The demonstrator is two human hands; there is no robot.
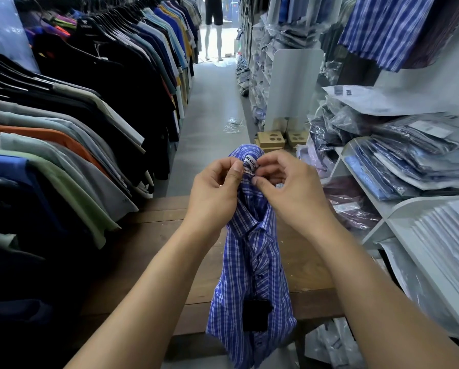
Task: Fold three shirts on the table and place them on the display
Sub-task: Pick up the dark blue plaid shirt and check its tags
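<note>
Two hands are being held close together above a wooden table (153, 235): the left hand (213, 193) and the right hand (289, 193) are both pinching the collar of a blue checked shirt (252, 262), with fingers curled on the cloth at either side of its white neck label (251, 162). The shirt is being held up by that collar and is hanging in a narrow bunch, its lower part draping past the table's near edge, while a black tag (256, 314) is dangling against its front. Brown planks are showing on both sides of the shirt. Beyond the table's far edge a grey aisle floor (209, 110) is running straight away toward a mannequin (213, 22) at a bright doorway, and a crumpled clear wrapper (233, 125) is lying on it. The left side is being crowded by a rack of hanging shirts (63, 129), whose sleeves are reaching over the table's left edge. The right side is being bounded by white shelves (398, 217) stacked with bagged shirts (409, 161), just beside the table's right edge. Cardboard boxes (271, 139) are sitting near the foot of the shelves. Open room is being offered mainly along the aisle between rack and shelves.
</note>
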